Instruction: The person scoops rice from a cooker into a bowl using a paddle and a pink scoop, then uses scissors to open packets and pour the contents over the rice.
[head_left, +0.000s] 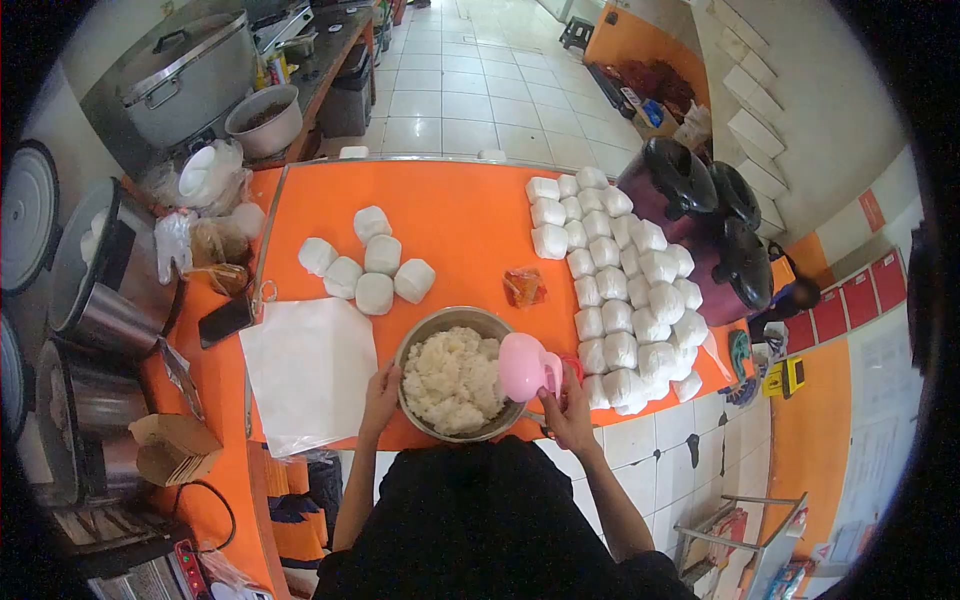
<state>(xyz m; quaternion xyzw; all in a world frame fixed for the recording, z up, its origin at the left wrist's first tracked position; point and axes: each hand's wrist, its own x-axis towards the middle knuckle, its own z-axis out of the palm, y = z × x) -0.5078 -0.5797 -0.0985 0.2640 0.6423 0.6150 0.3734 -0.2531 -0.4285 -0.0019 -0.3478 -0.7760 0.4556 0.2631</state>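
Wearing a black top (pixel 450 520) right up close, behind a round silvery metal pot (pixel 488 322) of white rice (pixel 453 382) at the near edge of the orange table (pixel 460 220). Resting the left hand (pixel 382 395) against the pot's left side, probably to steady it; can't tell how tight. Gripping a rounded pink plastic cup (pixel 525 368) by its handle in the curled right hand (pixel 570 415), over the pot's right rim. Got flat white sheets (pixel 310 375) just left, presumably for easy reach.

this looks like the kitchen of a food business, shown by the big lidded pot (pixel 188 88) at the far left, the metal bowl (pixel 488 324) of rice (pixel 450 382) and the many white wrapped packets (pixel 603 252) crowding the orange table (pixel 465 230).
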